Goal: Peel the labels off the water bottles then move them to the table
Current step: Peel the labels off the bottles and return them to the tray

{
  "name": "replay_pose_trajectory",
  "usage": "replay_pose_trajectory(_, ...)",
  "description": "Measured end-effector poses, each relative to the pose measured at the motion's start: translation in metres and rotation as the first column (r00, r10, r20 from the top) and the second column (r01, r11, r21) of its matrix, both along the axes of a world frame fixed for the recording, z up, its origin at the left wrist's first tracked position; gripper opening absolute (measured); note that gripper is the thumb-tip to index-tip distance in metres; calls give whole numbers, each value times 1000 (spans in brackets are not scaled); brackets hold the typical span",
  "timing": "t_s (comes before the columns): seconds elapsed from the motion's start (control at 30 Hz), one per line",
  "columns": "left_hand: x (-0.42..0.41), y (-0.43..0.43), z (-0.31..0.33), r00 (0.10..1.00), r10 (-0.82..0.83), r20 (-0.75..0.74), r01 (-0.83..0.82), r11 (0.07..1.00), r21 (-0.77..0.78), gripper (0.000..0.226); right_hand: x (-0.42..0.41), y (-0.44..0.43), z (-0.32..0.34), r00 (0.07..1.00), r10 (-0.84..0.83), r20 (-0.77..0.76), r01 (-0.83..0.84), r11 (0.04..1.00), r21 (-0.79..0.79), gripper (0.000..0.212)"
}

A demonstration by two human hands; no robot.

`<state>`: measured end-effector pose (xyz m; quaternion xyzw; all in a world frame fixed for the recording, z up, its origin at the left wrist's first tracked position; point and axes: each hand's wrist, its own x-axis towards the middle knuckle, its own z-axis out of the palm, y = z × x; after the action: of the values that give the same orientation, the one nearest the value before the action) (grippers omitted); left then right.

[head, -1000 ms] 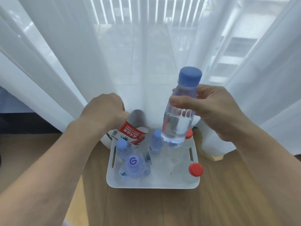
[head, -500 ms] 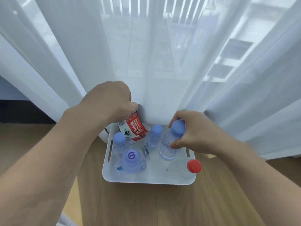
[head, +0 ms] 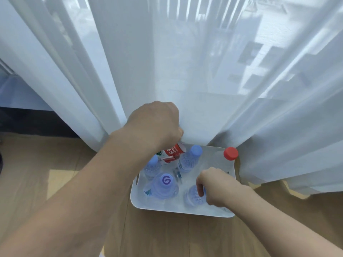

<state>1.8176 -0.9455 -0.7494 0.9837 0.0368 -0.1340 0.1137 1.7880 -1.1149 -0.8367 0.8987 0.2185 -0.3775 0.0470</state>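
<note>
Plastic bottle looks light, slippery and easy to dent: your right hand grips its stiffer neck, while your left hand holds the red label.

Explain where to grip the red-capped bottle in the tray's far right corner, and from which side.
Probably pinch the red-capped bottle at its neck under the cap, from above: it stands upright, its body hemmed by the tray wall and curtain.

Left hand fisted, raised; right hand lower, fingers curled downward; forearms extended forward.
</note>
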Motion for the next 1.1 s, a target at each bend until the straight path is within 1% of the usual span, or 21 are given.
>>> replay_pose_trajectory(0.1, 4, 1, 0, 999, 11, 31, -11, 1000, 6, 36, -8, 4, -9, 996, 61, -71, -67, 994, -90, 31)
replay_pose_trajectory(0.17, 5, 3, -1, 998, 26, 51, -26, 1000, 5, 36, -5, 6, -8, 994, 49, -98, -59, 993, -98, 31)
replay_pose_trajectory(0.2, 6, 3, -1, 998, 35, 55, -35, 999, 1, 36, -1, 6, -5, 995, 11, -102, -19, 996, -81, 31)
replay_pose_trajectory(0.23, 7, 4, -1, 997, 42, 59, -42, 999, -3, 35, 4, 6, -3, 994, -60, -96, 55, 997, -51, 35)
replay_pose_trajectory(0.27, 8, 4, -1, 997, 48, 63, -47, 999, -7, 35, 10, 5, 0, 985, -153, -76, 153, 988, -9, 43)
replay_pose_trajectory(0.3, 9, 5, -1, 996, 53, 67, -52, 999, -12, 35, 16, 5, 2, 966, -254, -47, 256, 966, 45, 52)
replay_pose_trajectory(0.37, 9, 5, 0, 995, 61, 75, -60, 998, -24, 34, 23, 5, 3, 902, -431, 3, 423, 888, 180, 64)
replay_pose_trajectory(0.43, 9, 4, 0, 995, 62, 82, -60, 998, -26, 33, 26, 8, 0, 845, -534, -7, 513, 808, 290, 77)
replay_pose_trajectory(0.5, 8, 4, 1, 995, 60, 81, -58, 998, -21, 34, 26, 11, -4, 822, -568, -31, 543, 768, 340, 85)
replay_pose_trajectory(0.53, 8, 4, 1, 995, 62, 79, -60, 998, -22, 34, 26, 13, -6, 822, -569, -21, 540, 768, 343, 82)
replay_pose_trajectory(0.57, 7, 5, 2, 995, 66, 79, -64, 998, -24, 34, 27, 14, -7, 830, -558, 11, 522, 783, 337, 75)
replay_pose_trajectory(0.67, 4, 9, 5, 995, 71, 76, -70, 997, -17, 34, 30, 14, -9, 866, -473, 163, 424, 866, 264, 47)
replay_pose_trajectory(0.7, 4, 10, 6, 995, 70, 75, -69, 998, -12, 35, 30, 14, -10, 874, -448, 188, 398, 882, 252, 40)
replay_pose_trajectory(0.8, 2, 12, 8, 996, 61, 71, -61, 998, 6, 36, 27, 12, -15, 872, -447, 199, 379, 874, 303, 25)
replay_pose_trajectory(0.87, 1, 11, 9, 996, 52, 72, -53, 999, 10, 36, 27, 6, -14, 846, -503, 179, 417, 832, 366, 23)
replay_pose_trajectory(0.93, 2, 11, 10, 997, 47, 64, -47, 999, -4, 35, 30, -2, -5, 814, -563, 142, 460, 774, 435, 28)
replay_pose_trajectory(1.0, 5, 10, 12, 998, 44, 52, -42, 999, -29, 33, 35, -10, 11, 787, -604, 123, 454, 704, 546, 33)
replay_pose_trajectory(1.07, 8, 8, 15, 998, 38, 51, -35, 998, -52, 31, 38, -16, 35, 775, -626, 89, 403, 597, 694, 34)
replay_pose_trajectory(1.1, 10, 6, 16, 998, 39, 49, -35, 996, -79, 29, 38, -19, 51, 771, -634, 50, 379, 521, 765, 36)
